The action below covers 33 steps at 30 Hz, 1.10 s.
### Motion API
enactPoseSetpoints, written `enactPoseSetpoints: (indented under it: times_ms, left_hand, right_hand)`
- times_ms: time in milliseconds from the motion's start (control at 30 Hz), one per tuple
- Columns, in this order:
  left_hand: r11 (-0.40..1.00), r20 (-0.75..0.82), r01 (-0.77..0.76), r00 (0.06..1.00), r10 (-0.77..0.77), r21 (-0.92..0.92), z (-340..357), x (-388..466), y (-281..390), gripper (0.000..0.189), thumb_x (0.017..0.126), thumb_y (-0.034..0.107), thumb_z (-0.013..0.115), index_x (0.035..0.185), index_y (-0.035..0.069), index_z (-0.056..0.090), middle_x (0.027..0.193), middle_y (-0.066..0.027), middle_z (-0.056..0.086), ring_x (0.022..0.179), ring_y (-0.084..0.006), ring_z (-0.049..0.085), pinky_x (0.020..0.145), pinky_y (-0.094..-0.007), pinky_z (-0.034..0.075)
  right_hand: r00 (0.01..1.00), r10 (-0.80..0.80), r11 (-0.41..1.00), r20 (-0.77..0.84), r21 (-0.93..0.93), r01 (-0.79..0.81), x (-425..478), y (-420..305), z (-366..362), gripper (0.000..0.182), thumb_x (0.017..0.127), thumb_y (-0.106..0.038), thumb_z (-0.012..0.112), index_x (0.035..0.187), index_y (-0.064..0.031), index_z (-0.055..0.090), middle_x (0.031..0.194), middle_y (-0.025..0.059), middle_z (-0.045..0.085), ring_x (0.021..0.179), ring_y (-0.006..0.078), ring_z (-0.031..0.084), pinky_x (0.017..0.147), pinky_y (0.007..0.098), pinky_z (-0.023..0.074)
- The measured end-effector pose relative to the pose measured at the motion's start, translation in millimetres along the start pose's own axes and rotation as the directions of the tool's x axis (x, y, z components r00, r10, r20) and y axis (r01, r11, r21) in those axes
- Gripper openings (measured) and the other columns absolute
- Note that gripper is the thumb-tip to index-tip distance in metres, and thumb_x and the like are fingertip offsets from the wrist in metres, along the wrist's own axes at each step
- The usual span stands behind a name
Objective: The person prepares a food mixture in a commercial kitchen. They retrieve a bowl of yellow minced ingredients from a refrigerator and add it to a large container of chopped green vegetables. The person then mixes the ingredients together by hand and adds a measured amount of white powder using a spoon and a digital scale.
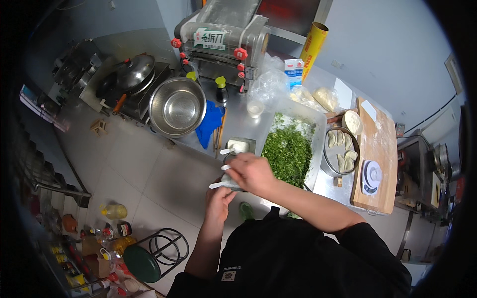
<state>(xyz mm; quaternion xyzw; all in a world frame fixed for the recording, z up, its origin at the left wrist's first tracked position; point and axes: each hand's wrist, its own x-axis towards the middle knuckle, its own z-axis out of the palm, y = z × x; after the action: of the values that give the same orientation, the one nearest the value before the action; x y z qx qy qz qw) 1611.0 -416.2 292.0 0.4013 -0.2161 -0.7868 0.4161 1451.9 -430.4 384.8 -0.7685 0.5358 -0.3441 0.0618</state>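
My right hand point(253, 173) grips the handle of a white spoon point(226, 167) over the middle of a row of seasoning containers. Below it, my left hand point(220, 201) touches the near end of the row, its grip partly hidden. A second white spoon point(219, 184) lies in the near compartment. In the far compartment, white granules point(241, 144) hold a third white spoon point(227, 151). Right beside them stands a translucent plastic tub point(319, 149) with chopped greens point(287, 152).
A steel basin point(177, 107), blue cloth point(208, 124) and dough-rolling machine point(223, 48) stand at the left and back. To the right are a round tray point(328, 168) of dumplings point(340, 138), a bowl of flour point(352, 123) and a kitchen scale point(371, 177) on a wooden board point(385, 160).
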Motion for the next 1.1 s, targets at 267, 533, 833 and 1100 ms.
enactPoseSetpoints:
  times_ms: [267,533,833,1100]
  left_hand:
    - [0.99,0.128,0.113,0.984,-0.124,0.088,65.1,-13.3,-32.2,0.04,0.082,0.007,0.052,0.122,0.006,0.051,0.104,-0.0033,0.058,0.094,-0.0138,0.055,0.092,-0.0415,0.042]
    - [0.959,0.251,0.229,0.931,-0.266,0.165,142.0,-20.3,-91.4,0.033,0.082,0.006,0.052,0.115,0.001,0.053,0.11,-0.009,0.059,0.102,-0.0199,0.057,0.097,-0.0469,0.042]
    - [0.925,0.258,0.278,0.903,-0.344,0.259,255.9,-55.8,-192.9,0.019,0.08,0.005,0.05,0.097,-0.002,0.054,0.106,-0.0111,0.058,0.103,-0.0248,0.056,0.098,-0.0491,0.041]
    - [0.895,0.233,0.39,0.869,-0.436,0.218,317.9,-68.2,-293.4,0.017,0.08,0.01,0.049,0.093,0.0,0.055,0.107,-0.0163,0.06,0.108,-0.0324,0.055,0.101,-0.0517,0.038]
  right_hand:
    - [0.793,0.563,0.825,-0.234,0.211,-0.524,-89.2,39.6,-95.1,0.02,0.08,-0.018,0.071,0.075,-0.0003,0.064,0.059,0.0099,0.059,0.049,0.0141,0.053,0.044,0.029,0.0406]
    - [0.434,0.872,0.447,-0.226,0.726,-0.523,-184.4,91.5,-144.9,0.027,0.084,-0.019,0.068,0.067,0.0004,0.06,0.056,0.0027,0.058,0.047,0.0054,0.047,0.043,0.0232,0.036]
    - [0.287,0.956,0.178,-0.063,0.901,-0.397,-298.1,141.0,-263.5,0.024,0.086,-0.02,0.066,0.07,-0.0024,0.061,0.059,0.0028,0.06,0.049,0.0059,0.05,0.045,0.0202,0.0359]
    - [0.179,0.98,0.141,-0.083,0.932,-0.335,-400.5,194.4,-355.6,0.027,0.086,-0.02,0.066,0.065,-0.0052,0.059,0.056,0.0018,0.058,0.044,0.0059,0.049,0.039,0.0196,0.0335]
